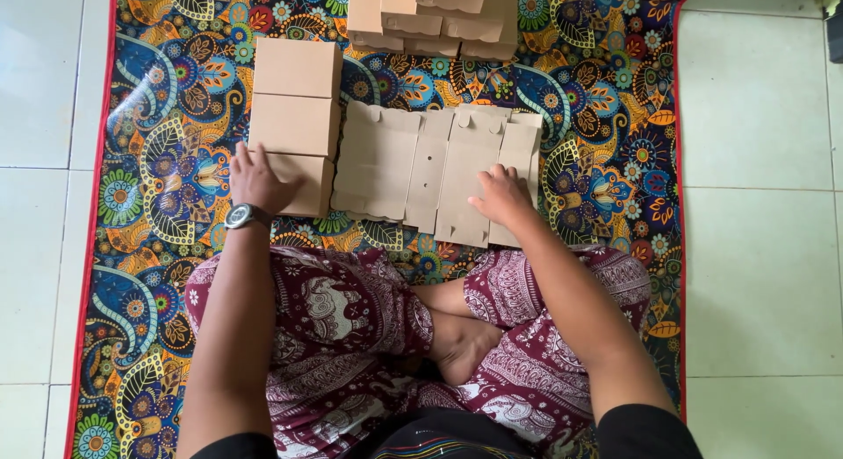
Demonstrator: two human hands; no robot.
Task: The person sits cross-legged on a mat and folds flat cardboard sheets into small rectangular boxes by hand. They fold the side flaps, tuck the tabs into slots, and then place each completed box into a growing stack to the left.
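A flat, unfolded brown cardboard box blank (421,165) lies on the patterned mat in front of my crossed legs. My right hand (500,196) presses on its right panels, fingers spread. My left hand (256,180), with a wristwatch, rests on the nearest of three folded brown boxes (307,182) lined up in a column at the left. The two other folded boxes (296,95) sit just beyond it.
A stack of more flat cardboard blanks (439,20) lies at the top edge of the colourful mat (606,117). White floor tiles (755,161) surround the mat on both sides. My legs in maroon patterned trousers (342,336) fill the near side.
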